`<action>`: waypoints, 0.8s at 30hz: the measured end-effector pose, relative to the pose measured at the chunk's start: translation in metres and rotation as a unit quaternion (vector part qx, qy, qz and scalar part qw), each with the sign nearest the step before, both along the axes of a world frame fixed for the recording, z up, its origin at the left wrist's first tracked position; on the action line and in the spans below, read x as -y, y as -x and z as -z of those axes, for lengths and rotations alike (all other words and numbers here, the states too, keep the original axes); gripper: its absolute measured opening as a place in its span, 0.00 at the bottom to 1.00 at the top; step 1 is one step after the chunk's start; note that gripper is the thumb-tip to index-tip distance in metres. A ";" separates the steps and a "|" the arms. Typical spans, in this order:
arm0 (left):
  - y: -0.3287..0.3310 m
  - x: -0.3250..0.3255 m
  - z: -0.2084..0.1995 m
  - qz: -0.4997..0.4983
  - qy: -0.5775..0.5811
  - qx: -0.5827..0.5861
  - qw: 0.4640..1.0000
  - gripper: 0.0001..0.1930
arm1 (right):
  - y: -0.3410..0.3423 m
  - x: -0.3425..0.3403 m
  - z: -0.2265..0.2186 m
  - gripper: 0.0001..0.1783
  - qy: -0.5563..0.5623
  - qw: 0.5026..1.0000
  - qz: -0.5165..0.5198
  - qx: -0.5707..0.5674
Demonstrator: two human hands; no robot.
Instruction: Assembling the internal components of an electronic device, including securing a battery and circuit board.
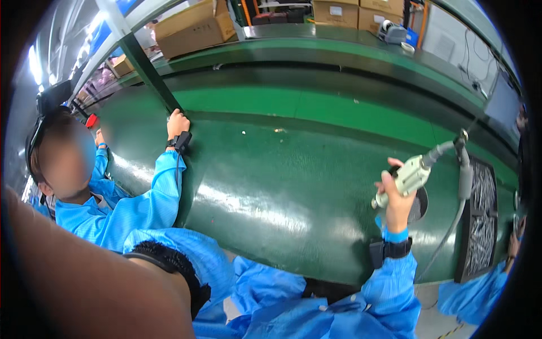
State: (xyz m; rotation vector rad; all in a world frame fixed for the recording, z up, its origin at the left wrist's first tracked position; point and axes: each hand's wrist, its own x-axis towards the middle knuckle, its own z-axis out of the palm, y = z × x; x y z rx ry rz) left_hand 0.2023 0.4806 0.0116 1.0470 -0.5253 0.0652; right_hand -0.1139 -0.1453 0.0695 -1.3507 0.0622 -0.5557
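Observation:
My right hand (400, 204) is wrapped round a pale green electric screwdriver (412, 176), held above the bench's right part. A grey cable (464, 169) runs from its rear end. Its front tip points left and slightly down, touching nothing. Partly hidden behind my right hand is a dark round container (419, 204). My left hand (96, 277) is raised very close to the camera, large and blurred at the lower left. Its fingers lie outside the picture; a black band (175, 263) and blue sleeve show at the wrist.
A green-topped workbench (271, 169) spans the view. At right lies a black divided tray (464, 254) with slender metallic-looking pieces. A co-worker (141, 192) sits at left, one hand by a dark post (148, 70). Another person's sleeve (471, 294) shows at right. Cardboard boxes (195, 28) stand behind.

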 end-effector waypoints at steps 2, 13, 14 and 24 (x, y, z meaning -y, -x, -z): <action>0.062 0.137 -0.031 -0.056 0.123 0.096 0.986 0.07 | -0.020 0.034 0.020 0.19 0.043 0.997 0.054 -0.015; 0.299 0.397 -0.228 -0.367 0.110 0.439 0.813 0.13 | -0.022 0.047 0.038 0.19 0.045 0.998 0.033 0.016; 0.283 0.384 -0.207 -0.384 -0.063 0.328 0.861 0.08 | -0.023 0.041 0.041 0.20 0.030 0.999 0.036 0.022; 0.201 0.494 0.031 -0.196 -0.204 0.017 0.959 0.16 | -0.040 0.088 0.082 0.19 0.037 0.999 -0.019 -0.017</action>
